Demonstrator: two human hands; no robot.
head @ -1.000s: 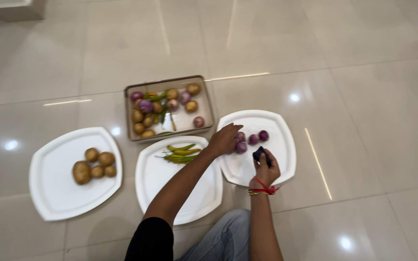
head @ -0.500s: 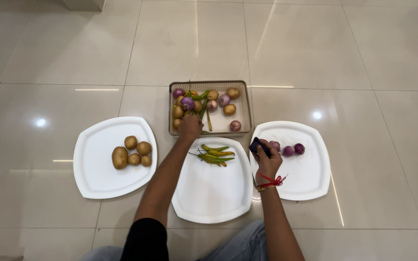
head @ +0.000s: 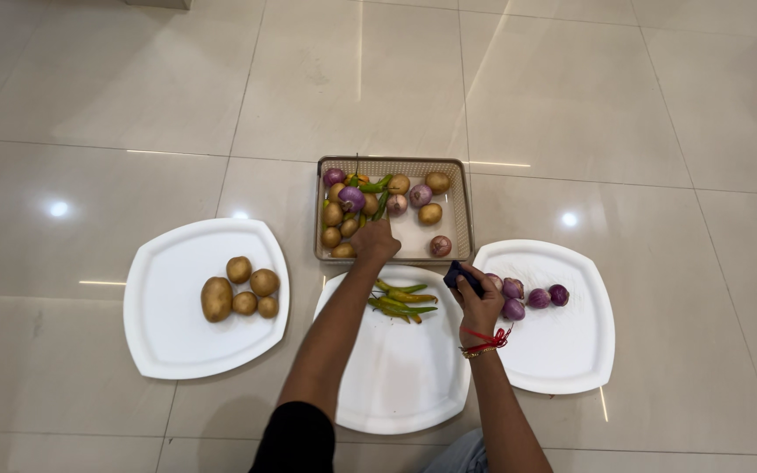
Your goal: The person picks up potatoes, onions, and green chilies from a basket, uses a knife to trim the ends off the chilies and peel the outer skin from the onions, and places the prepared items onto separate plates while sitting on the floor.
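My left hand (head: 376,239) reaches into the front of a beige mesh basket (head: 467,210), fingers curled down among potatoes, purple onions and green chilies; what it grips is hidden. My right hand (head: 481,307), with a red thread and a bangle at the wrist, is closed on a small dark blue object (head: 460,276) between the middle and right plates. Three white plates lie in a row on the floor. The left plate (head: 177,346) bears several potatoes (head: 240,291), the middle plate (head: 396,381) several green chilies (head: 400,300), and the right plate (head: 567,350) several purple onions (head: 537,298).
Everything sits on a glossy beige tiled floor (head: 571,105) with light reflections. My knee in grey trousers shows at the bottom edge under my arms. A pale furniture base shows at the top left corner.
My left hand left the onion plate, crossed to the basket and now sits at its front middle. My right hand kept the blue object. The view shifted.
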